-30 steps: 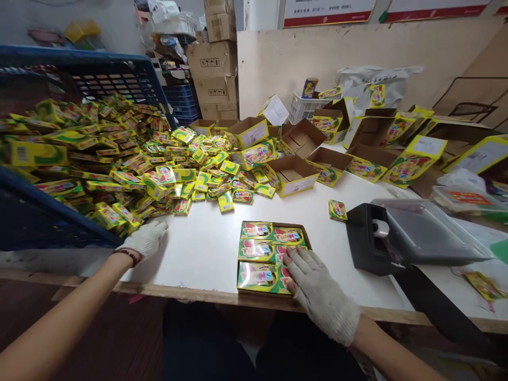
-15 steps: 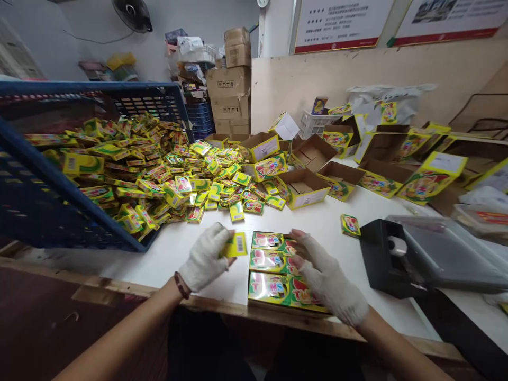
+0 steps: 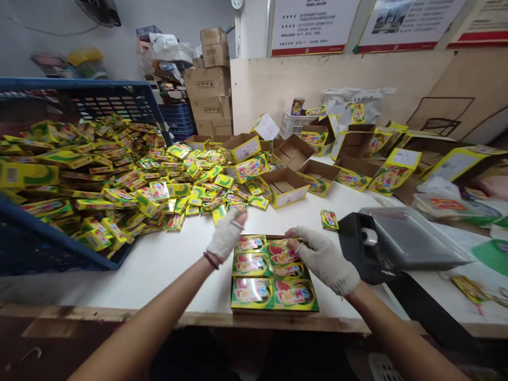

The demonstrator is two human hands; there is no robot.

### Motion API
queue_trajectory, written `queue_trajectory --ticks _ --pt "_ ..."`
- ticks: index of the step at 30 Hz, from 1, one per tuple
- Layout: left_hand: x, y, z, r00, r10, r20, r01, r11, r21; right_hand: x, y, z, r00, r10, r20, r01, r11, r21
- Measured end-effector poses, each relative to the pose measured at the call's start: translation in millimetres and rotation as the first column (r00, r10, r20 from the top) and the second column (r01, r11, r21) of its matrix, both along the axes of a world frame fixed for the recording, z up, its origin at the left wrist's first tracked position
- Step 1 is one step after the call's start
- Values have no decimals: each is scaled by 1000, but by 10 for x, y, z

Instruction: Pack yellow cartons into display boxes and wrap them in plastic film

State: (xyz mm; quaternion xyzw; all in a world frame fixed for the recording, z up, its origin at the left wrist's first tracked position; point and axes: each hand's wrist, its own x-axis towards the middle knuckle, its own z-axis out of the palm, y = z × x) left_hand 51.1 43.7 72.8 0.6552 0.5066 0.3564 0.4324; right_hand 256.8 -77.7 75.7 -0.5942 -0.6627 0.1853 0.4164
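A brown carton tray (image 3: 236, 309) lies at the table's near edge, filled with small yellow-green boxes (image 3: 252, 292) lying flat. My left hand (image 3: 226, 236), in a white glove, is at the tray's far left corner with its fingers bent down beside the box there; its palm is hidden. My right hand (image 3: 323, 259), also gloved, pinches a tilted small box (image 3: 282, 252) lying on top of the packed ones near the tray's middle.
A big heap of the same small boxes (image 3: 119, 174) spills from a tipped blue crate (image 3: 35, 248) on the left. Open display cartons (image 3: 286, 188) stand behind the tray. A black tape dispenser (image 3: 361, 246) sits to the right, with one loose box (image 3: 329, 219) near it.
My left hand took a small box from the heap and brought it to the tray. It now sits at the tray's far corner, and my right hand moved up onto a tilted box.
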Motion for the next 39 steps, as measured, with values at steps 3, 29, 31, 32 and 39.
queue_trajectory --ticks 3,29,31,32,39 --pt "-128 427 -224 947 296 -128 -297 955 13 56 42 -268 995 -102 2 102 990 -94" --pt "148 -217 56 732 -240 638 535 782 -319 -243 372 -131 793 141 -592 -222 973 -66" --pt "287 -326 78 644 -307 701 648 706 -286 -272 459 56 671 245 -700 -360 933 -18" --pt "323 -332 67 687 -329 648 609 747 -266 -249 488 122 657 273 -703 -375 927 9" --pt "63 -40 -234 977 -130 -170 162 967 196 220 592 27 990 122 66 -109 978 -178"
